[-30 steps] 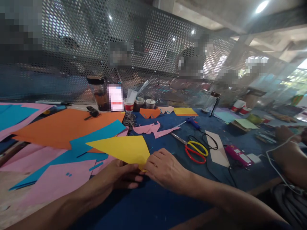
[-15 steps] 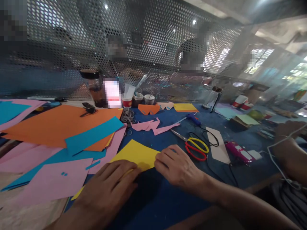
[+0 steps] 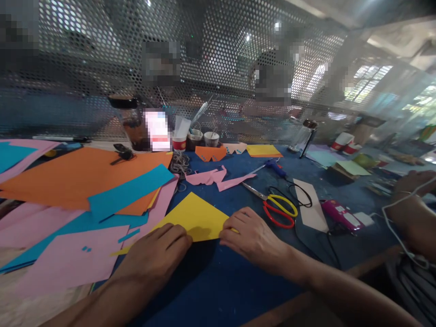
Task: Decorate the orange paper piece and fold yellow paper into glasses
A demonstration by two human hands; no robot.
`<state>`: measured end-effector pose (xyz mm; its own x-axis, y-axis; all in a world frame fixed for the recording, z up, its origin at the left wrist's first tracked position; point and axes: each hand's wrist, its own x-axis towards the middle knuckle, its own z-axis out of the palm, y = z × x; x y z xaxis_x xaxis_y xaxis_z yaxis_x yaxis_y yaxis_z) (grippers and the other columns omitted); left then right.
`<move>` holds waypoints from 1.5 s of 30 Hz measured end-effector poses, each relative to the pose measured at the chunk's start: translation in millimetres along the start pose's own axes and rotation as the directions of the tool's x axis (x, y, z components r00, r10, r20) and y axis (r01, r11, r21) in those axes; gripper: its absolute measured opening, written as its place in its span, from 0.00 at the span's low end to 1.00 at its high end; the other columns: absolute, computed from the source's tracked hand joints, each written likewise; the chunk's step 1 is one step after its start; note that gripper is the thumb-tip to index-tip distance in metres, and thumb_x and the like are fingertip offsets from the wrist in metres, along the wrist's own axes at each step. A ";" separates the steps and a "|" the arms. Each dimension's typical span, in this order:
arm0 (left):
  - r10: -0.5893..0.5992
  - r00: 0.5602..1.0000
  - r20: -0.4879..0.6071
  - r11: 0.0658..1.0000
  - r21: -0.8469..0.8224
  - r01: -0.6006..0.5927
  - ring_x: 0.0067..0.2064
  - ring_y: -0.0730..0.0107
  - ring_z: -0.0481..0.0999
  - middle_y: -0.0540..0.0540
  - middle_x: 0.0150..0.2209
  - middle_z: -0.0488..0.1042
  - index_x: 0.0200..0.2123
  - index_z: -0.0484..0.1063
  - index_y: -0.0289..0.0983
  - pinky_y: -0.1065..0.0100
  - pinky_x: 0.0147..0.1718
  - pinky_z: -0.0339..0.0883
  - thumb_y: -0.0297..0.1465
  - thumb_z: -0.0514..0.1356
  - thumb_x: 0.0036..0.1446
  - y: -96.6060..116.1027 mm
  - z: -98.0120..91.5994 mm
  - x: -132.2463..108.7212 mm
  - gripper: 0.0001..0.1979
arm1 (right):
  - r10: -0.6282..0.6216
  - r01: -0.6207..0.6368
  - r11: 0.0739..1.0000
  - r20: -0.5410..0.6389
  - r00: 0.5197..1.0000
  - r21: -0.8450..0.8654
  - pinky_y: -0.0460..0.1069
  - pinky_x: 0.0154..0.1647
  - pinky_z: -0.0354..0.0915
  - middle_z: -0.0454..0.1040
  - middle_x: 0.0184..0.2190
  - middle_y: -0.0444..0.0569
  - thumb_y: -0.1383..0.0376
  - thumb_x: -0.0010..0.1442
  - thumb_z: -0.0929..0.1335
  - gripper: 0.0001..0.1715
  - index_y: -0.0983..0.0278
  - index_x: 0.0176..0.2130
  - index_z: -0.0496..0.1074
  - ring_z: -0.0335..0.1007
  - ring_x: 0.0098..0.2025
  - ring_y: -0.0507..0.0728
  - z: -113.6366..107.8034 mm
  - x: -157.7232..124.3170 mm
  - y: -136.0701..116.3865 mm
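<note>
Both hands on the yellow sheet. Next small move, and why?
Probably slide the right hand leftward along the near edge of the yellow paper, pressing it down. The paper lies flat on the blue table. The left hand pins its near left part palm-down, and the right fingertips sit at its right corner, so the sheet looks steadied for that stroke.

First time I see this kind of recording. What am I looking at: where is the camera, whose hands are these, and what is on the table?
No machine here: one camera on a person's head looks down at their own bare hands. The left hand lies flat on a yellow paper on the blue table; the right hand presses its right corner. An orange sheet and a pink sheet lie to the left, scissors to the right. The hand at the far right belongs to someone else.
</note>
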<state>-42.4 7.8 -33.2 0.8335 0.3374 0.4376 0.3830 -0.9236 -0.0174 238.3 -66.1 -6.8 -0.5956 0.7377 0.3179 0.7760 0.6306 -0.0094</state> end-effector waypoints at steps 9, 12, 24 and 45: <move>-0.243 0.965 0.103 0.931 -0.254 0.261 0.38 0.62 0.80 0.47 0.35 0.80 0.36 0.78 0.42 0.64 0.36 0.68 0.39 0.53 0.73 -4.9 7.3 -0.9 0.17 | 0.063 -0.062 0.994 -0.009 0.998 0.085 0.54 0.43 0.56 0.77 0.39 0.46 0.62 0.75 0.66 0.11 0.62 0.41 0.76 0.69 0.41 0.56 14.0 5.3 0.7; -0.335 0.921 0.197 0.877 -0.291 0.382 0.39 0.60 0.80 0.47 0.34 0.80 0.33 0.79 0.43 0.64 0.36 0.67 0.44 0.55 0.71 -7.5 6.3 -4.7 0.18 | 0.123 -0.120 0.982 -0.009 0.992 0.149 0.53 0.43 0.56 0.77 0.38 0.47 0.63 0.75 0.67 0.11 0.63 0.41 0.77 0.70 0.41 0.56 15.4 6.3 0.8; -0.527 0.750 0.400 0.671 -0.345 0.656 0.41 0.55 0.78 0.48 0.36 0.82 0.32 0.80 0.47 0.61 0.38 0.65 0.47 0.61 0.63 -21.0 -3.2 -9.7 0.14 | 0.459 -0.461 0.819 0.093 0.884 0.340 0.52 0.44 0.55 0.77 0.34 0.43 0.65 0.64 0.76 0.08 0.62 0.34 0.76 0.70 0.39 0.55 19.8 11.9 -2.1; -0.534 0.791 0.300 0.719 -0.333 0.611 0.32 0.60 0.77 0.48 0.29 0.80 0.28 0.78 0.46 0.64 0.30 0.62 0.42 0.62 0.60 -27.9 -13.1 -13.2 0.10 | 0.542 -0.538 0.764 0.099 0.835 0.356 0.53 0.41 0.55 0.75 0.32 0.42 0.69 0.61 0.76 0.11 0.62 0.32 0.71 0.67 0.38 0.55 24.6 12.7 -6.1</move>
<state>-69.3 26.8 -26.7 0.5741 0.8142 0.0861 0.6518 -0.5181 0.5538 221.0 -54.7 -26.0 -0.0972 0.9812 0.1668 0.8397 0.1708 -0.5154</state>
